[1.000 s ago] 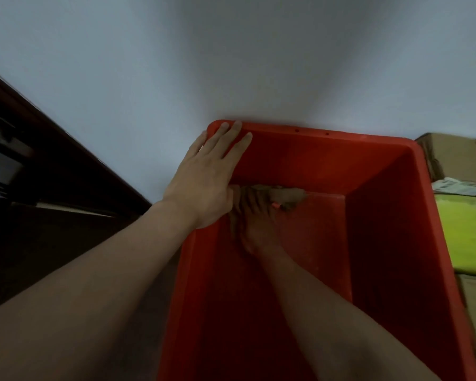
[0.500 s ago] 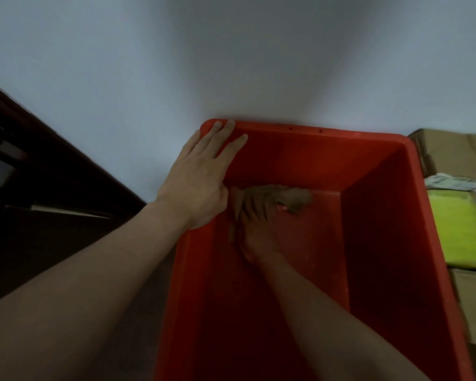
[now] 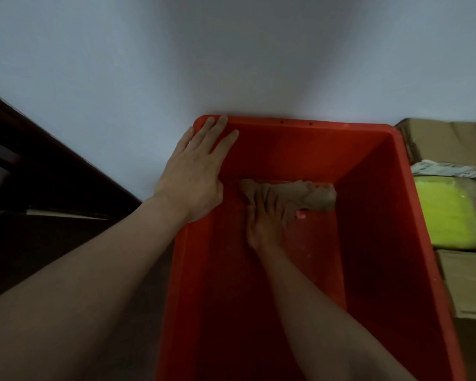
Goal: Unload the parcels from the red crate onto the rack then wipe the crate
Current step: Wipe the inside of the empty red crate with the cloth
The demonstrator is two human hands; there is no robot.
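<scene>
The red crate fills the centre and lower right of the frame, its far rim against a pale wall; it is a deep plastic box with smooth, plain sides, two small holes in the far rim, and a floor marked with faint pale smears. No parcels lie inside it. The left hand rests flat on the crate's far left corner, fingers straight and spread over the rim, gripping nothing; the right hand reaches down inside, fingers stretched forward and pressing a crumpled brown cloth onto the floor close to the far wall (the cloth bunches out to the right of the fingers). At the right edge of the frame, just beside the crate, sit a cardboard box, below it a yellow-green parcel with a white label, and lower still a second box; dark wooden furniture crosses the left side.
</scene>
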